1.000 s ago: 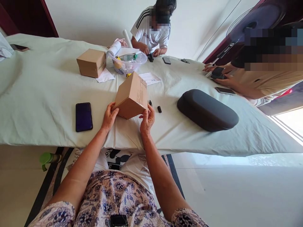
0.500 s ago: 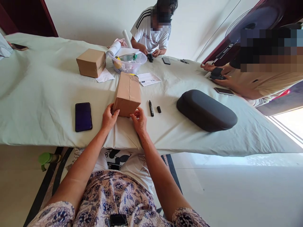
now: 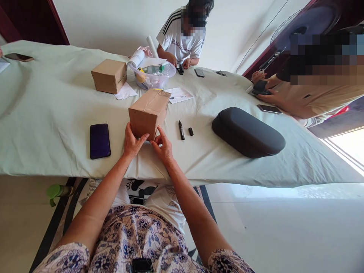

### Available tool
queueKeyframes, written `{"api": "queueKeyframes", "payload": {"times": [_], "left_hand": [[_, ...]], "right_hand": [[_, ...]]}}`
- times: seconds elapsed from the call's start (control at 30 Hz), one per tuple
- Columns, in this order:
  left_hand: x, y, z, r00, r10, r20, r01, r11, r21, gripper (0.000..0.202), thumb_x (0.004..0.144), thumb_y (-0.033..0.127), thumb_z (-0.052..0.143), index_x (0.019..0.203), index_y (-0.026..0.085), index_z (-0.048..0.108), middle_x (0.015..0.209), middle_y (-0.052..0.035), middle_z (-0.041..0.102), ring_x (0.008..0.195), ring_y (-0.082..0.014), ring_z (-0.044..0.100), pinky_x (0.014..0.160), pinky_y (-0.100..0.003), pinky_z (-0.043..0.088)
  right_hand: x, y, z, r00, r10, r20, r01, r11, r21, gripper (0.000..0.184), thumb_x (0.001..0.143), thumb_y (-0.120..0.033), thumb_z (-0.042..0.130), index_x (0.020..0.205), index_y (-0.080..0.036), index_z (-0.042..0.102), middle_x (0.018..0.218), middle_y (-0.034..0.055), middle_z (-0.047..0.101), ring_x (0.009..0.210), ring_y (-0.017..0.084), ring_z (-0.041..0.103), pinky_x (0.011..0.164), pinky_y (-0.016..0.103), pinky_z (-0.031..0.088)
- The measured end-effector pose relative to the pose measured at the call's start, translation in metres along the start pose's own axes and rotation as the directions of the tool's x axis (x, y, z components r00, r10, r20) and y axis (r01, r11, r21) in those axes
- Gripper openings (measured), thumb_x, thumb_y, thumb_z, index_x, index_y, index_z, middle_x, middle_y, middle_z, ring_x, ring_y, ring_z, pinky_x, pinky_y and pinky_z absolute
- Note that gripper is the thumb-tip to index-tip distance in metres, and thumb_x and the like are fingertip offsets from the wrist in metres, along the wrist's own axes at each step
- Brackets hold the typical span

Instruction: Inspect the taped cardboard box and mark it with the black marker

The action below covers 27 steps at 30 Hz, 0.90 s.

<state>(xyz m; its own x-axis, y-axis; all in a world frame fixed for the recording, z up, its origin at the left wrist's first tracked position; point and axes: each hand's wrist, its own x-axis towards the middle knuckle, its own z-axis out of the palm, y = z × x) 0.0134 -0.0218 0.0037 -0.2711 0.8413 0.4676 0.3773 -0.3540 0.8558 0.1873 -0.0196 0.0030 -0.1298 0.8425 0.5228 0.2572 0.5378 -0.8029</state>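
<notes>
A closed brown cardboard box [image 3: 146,110] is between my two hands, at the middle of the cloth-covered table. My left hand [image 3: 133,143] grips its near left side, thumb along the lower front edge. At the near right corner, my right hand [image 3: 163,147] holds the box low down with thumb and fingers. Whether the box's base touches the cloth I cannot tell. To the right of it lie an uncapped black marker [image 3: 181,130] and its black cap [image 3: 190,131]. A dark phone [image 3: 100,141] rests left of my left hand.
Behind the box stand a second cardboard box [image 3: 109,76] and a clear plastic basin [image 3: 155,80] of odds and ends, with a paper sheet [image 3: 180,95] nearby. A dark grey case [image 3: 248,132] lies at right. Two people handle small black objects across the table [image 3: 57,113].
The box has turned, its near end swinging left and its far end right. My right hand has shifted left with its near corner, and my left hand has moved slightly.
</notes>
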Motion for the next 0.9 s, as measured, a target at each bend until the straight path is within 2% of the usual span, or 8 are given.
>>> {"api": "queueKeyframes", "payload": {"times": [0.1,0.23,0.4,0.57,0.63,0.7,0.8,0.9], "left_hand": [[0.001,-0.001,-0.002,1.000,-0.019,0.001,0.019,0.998,0.065,0.115,0.066,0.078,0.074,0.151,0.016,0.028,0.150,-0.0268,0.043,0.144,-0.0411,0.043,0.116,-0.056,0.038],[0.002,-0.003,-0.003,1.000,0.001,-0.011,0.000,0.999,0.050,0.133,0.061,0.079,0.076,0.159,0.017,0.011,0.161,-0.0285,0.027,0.152,-0.0434,0.028,0.121,-0.057,0.031],[0.002,-0.006,-0.002,1.000,-0.002,0.017,0.002,0.999,0.053,0.137,0.061,0.073,0.082,0.161,0.020,0.004,0.166,-0.0278,0.016,0.156,-0.0425,0.018,0.125,-0.057,0.023],[0.005,-0.006,-0.005,1.000,0.025,0.006,-0.025,0.997,0.067,0.128,0.066,0.056,0.086,0.160,0.016,0.010,0.165,-0.0272,0.019,0.156,-0.0411,0.017,0.127,-0.056,0.017],[0.008,-0.006,-0.008,0.999,0.039,0.019,-0.039,0.999,0.004,0.128,0.064,0.050,0.088,0.161,0.019,0.011,0.167,-0.0234,0.018,0.156,-0.0397,0.018,0.128,-0.054,0.017],[0.012,-0.006,-0.012,0.997,0.050,0.054,-0.044,0.994,-0.104,0.128,0.063,0.049,0.089,0.161,0.026,0.010,0.169,-0.0178,0.017,0.157,-0.0377,0.018,0.127,-0.051,0.019],[0.016,-0.006,-0.018,0.986,0.063,0.152,-0.020,0.964,-0.266,0.119,0.066,0.048,0.087,0.160,0.034,0.015,0.169,-0.0102,0.022,0.155,-0.0356,0.025,0.126,-0.051,0.025],[0.019,-0.006,-0.021,0.967,0.088,0.238,0.001,0.936,-0.352,0.108,0.067,0.043,0.084,0.158,0.034,0.026,0.166,-0.0076,0.031,0.153,-0.0357,0.029,0.125,-0.051,0.026]], "right_hand": [[-0.002,-0.001,0.001,0.997,-0.028,0.073,0.026,0.999,0.022,0.067,0.087,-0.030,0.063,0.152,-0.028,0.045,0.071,-0.0063,0.057,0.061,0.010,0.051,0.064,0.025,0.049],[-0.004,-0.004,0.000,0.981,-0.081,0.176,0.076,0.997,0.032,0.065,0.091,-0.028,0.057,0.154,-0.024,0.042,0.071,-0.0059,0.060,0.056,0.009,0.048,0.060,0.022,0.046],[-0.005,-0.008,-0.001,0.977,-0.097,0.191,0.100,0.995,-0.003,0.059,0.092,-0.028,0.055,0.150,-0.023,0.048,0.069,-0.0064,0.060,0.054,0.008,0.046,0.060,0.021,0.046],[-0.004,-0.009,0.000,0.981,-0.079,0.180,0.091,0.994,-0.064,0.041,0.092,-0.030,0.055,0.131,-0.022,0.065,0.075,-0.0015,0.065,0.058,0.010,0.050,0.063,0.024,0.048],[-0.003,-0.009,0.000,0.996,-0.035,0.077,0.040,0.997,-0.071,0.035,0.093,-0.033,0.056,0.123,-0.021,0.068,0.079,0.0013,0.067,0.062,0.011,0.053,0.065,0.025,0.049],[0.000,-0.007,-0.004,0.991,0.027,-0.131,-0.034,0.998,-0.052,0.035,0.094,-0.038,0.055,0.123,-0.021,0.066,0.083,0.0029,0.066,0.069,0.014,0.057,0.067,0.027,0.051],[0.006,-0.002,-0.016,0.852,0.105,-0.513,-0.126,0.992,-0.005,0.045,0.095,-0.046,0.051,0.132,-0.021,0.057,0.098,0.0069,0.065,0.087,0.017,0.063,0.078,0.032,0.054],[0.010,0.005,-0.029,0.717,0.172,-0.676,-0.197,0.979,0.040,0.052,0.098,-0.052,0.042,0.139,-0.021,0.049,0.118,0.0116,0.061,0.106,0.021,0.063,0.093,0.039,0.053]]}}
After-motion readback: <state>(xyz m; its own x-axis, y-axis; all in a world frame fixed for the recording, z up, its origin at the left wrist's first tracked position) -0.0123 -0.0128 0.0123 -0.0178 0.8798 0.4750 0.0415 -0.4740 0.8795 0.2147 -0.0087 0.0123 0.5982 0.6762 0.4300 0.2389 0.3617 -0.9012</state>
